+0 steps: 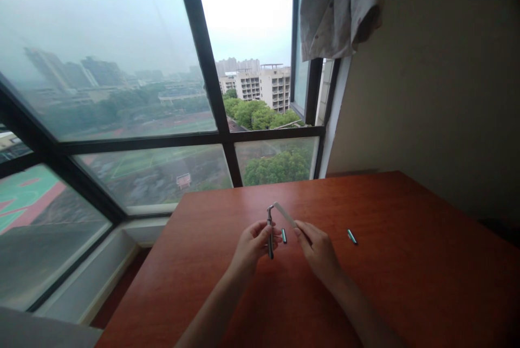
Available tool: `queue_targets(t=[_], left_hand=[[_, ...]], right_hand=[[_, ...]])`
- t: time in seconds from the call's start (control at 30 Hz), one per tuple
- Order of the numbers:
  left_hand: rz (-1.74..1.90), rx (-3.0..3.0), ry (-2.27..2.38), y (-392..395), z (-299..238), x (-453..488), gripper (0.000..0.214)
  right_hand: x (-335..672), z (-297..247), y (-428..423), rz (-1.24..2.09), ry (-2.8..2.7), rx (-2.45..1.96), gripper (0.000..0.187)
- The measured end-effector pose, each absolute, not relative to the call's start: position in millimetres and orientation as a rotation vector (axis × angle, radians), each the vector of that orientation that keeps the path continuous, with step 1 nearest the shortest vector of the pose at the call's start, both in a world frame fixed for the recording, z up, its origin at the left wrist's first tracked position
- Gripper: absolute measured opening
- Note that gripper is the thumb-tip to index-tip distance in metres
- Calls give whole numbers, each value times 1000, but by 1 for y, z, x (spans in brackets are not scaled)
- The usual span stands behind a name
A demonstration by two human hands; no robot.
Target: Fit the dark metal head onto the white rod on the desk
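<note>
My left hand (254, 242) is closed around a thin grey metal rod (270, 234) held upright over the red-brown wooden table (406, 283). My right hand (319, 250) pinches the lower end of a pale flat strip (284, 213) that slants up to meet the rod's top. A small green and silver cylinder (284, 236) lies on the table between my hands. A second one (352, 237) lies to the right of my right hand.
A large window with dark frames (211, 82) rises behind the table's far edge, with buildings and trees outside. A light shirt (341, 1) hangs at the top right, next to a beige wall (447, 93).
</note>
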State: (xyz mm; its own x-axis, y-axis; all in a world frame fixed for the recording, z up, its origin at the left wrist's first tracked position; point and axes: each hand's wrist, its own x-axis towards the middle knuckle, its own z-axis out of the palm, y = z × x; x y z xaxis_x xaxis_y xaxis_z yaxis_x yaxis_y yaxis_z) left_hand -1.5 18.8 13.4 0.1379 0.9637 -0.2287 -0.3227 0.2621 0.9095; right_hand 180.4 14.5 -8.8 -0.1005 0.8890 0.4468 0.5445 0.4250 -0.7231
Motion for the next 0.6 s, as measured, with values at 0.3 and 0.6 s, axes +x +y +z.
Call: queue_targets(t=[0.3, 0.6], left_hand=[[1112, 815, 940, 16, 18, 1, 47], [1046, 878, 923, 12, 20, 3, 45]], right_hand=[[180, -8, 13, 405, -1759, -1175, 29], [178, -11, 14, 374, -1820, -1131, 28]])
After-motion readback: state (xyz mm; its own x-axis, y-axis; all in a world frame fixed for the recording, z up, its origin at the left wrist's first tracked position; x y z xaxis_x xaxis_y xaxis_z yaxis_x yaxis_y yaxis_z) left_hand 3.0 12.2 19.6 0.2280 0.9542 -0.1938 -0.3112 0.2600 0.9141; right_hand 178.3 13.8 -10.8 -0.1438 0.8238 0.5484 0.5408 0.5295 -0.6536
